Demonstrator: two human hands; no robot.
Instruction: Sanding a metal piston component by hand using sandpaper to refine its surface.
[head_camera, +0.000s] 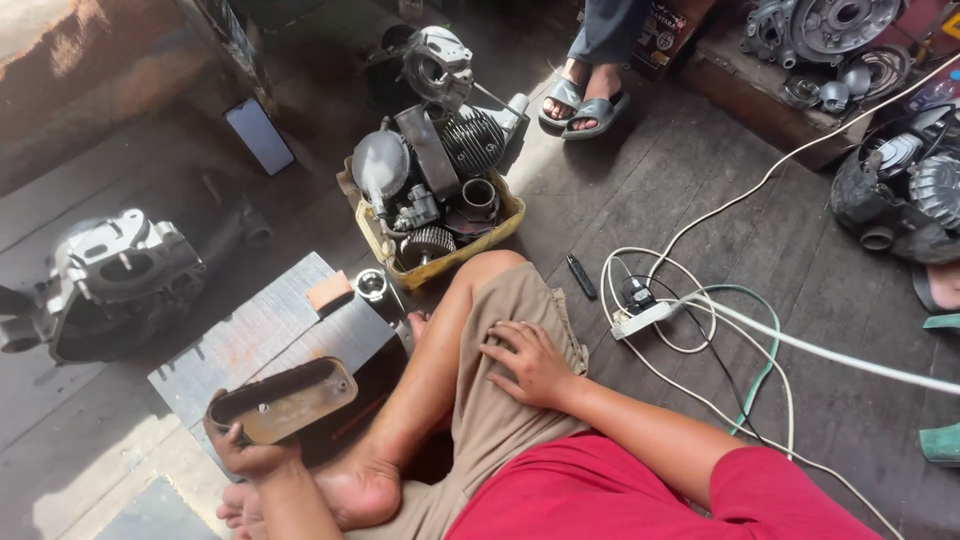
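I sit cross-legged on a wooden floor. My left hand (248, 455) grips the near end of a long, rusty, oblong metal cover (285, 399) and holds it just above a grey metal plate (265, 335). My right hand (530, 362) rests flat on my thigh, fingers spread, holding nothing. On the plate lie a small tan block (329, 291) and a short shiny cylinder (371, 285).
A yellow tray (500, 235) of engine parts stands ahead of my knee. An engine casing (110, 275) lies at left, a phone (259, 135) behind it. A power strip (640, 318) with white and green cables lies at right. Another person's sandalled feet (580, 100) stand at the top.
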